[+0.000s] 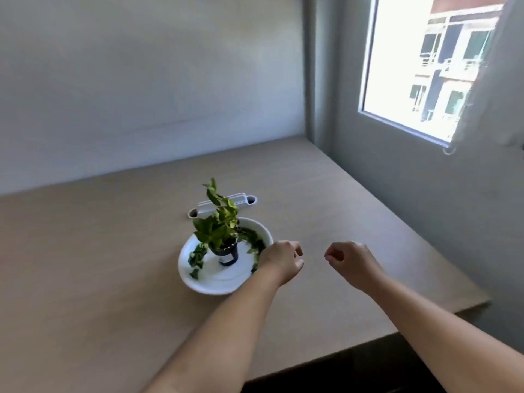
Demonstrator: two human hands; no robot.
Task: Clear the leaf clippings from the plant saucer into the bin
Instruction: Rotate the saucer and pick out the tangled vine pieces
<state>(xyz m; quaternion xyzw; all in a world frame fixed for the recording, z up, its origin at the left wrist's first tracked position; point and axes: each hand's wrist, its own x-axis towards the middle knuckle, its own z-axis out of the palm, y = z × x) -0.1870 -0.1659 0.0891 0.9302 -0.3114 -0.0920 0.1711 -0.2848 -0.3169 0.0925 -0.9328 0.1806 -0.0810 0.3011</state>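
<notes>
Pale wooden tabletop (113,251): green leaf clippings (256,245) lie in the round white saucer (215,290) just left of the loosely curled, empty left hand (283,260) (right hand (350,260) likewise empty), seemingly featherlight and limp, best pinched in bunches.

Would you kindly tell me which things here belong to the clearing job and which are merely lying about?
For the job:
- leaf clippings
- white saucer
- left hand, at the saucer's rim
- right hand
- no bin is in view

Merely there:
- potted plant, standing in the saucer
- white cable port
- table
- window
</notes>
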